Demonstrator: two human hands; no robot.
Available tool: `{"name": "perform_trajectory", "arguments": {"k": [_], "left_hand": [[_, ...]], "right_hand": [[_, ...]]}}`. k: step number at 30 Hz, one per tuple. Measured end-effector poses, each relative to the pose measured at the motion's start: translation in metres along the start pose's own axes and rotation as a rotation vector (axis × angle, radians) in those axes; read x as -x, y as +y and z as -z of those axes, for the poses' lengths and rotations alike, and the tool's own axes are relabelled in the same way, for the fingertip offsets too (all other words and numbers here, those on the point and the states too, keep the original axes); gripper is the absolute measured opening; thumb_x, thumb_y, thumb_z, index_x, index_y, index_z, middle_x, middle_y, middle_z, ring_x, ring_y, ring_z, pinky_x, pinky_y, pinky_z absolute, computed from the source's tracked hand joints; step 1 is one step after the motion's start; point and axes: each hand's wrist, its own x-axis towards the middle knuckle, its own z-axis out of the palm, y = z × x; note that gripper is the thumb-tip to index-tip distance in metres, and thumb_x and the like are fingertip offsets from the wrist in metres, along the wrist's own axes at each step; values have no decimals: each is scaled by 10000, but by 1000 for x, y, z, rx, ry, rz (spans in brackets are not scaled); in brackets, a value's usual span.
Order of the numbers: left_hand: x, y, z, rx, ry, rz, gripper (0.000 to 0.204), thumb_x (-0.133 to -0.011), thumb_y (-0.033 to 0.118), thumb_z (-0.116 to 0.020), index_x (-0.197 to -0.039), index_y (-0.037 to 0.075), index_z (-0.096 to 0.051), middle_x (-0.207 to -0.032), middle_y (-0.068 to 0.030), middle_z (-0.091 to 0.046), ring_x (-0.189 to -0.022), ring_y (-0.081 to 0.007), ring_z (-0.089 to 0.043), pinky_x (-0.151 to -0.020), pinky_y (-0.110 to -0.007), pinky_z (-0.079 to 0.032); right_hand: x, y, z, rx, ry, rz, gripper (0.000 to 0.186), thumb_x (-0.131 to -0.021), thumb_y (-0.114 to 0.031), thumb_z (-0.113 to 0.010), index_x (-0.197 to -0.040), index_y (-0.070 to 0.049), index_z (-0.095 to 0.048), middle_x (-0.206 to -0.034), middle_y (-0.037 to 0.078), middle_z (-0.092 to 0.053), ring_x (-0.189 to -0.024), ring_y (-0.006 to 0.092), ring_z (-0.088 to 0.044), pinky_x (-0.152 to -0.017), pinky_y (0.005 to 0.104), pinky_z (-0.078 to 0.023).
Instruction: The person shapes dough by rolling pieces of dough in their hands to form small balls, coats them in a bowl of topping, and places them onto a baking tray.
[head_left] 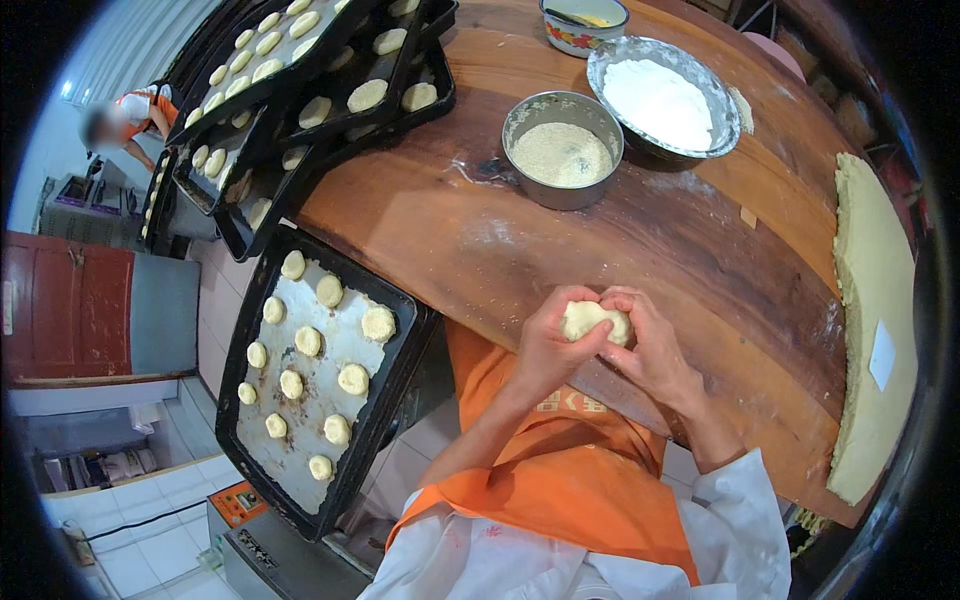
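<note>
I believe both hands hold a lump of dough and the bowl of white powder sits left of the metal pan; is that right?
Not quite: in the head view, the bowl of white powder sits right of the metal pan; the left hand and right hand hold the dough.

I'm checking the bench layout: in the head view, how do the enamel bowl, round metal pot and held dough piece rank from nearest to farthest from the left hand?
1. Dough piece: touching the left hand, at its right side.
2. Round metal pot: ahead of it.
3. Enamel bowl: beyond the pot, slightly right.
</note>
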Motion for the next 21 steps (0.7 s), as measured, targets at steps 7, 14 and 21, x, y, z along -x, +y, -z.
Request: {"name": "perform_trajectory", "arguments": {"k": [7,14,21], "left_hand": [[-8,9,5,911,-85,485,151,-824,102,-586,-947,61,-509,-880,-48,-562,-750,-124,-558,-600,-248,-476],[-12,-5,-13,914,-87,163,140,-865,62,-475,-1001,35,-485,-1051,-92,-532,-938,-166,-534,-815,-299,-449],[-4,13,-30,258,29,-330,473,-854,140,-409,-1288,-23,-318,-1390,-136,-256,-1276,-228,-263,-1052,-341,-205]], "right_hand": [[-2,30,36,-858,-35,-436,393,-761,-124,-635,-1108,-29,-480,-1130,94,-510,-1079,200,-472,-932,338,-382],[-10,0,14,-190,291,-47,528,-881,-354,-452,-1275,-11,-375,-1333,142,-362,-1296,272,-240,-1058,349,-170],[-20,-23,-38,-669,318,-117,648,-928,-417,-265,-1371,25,-96,-1435,141,-133,-1331,251,-116,-1076,354,-97]]}}
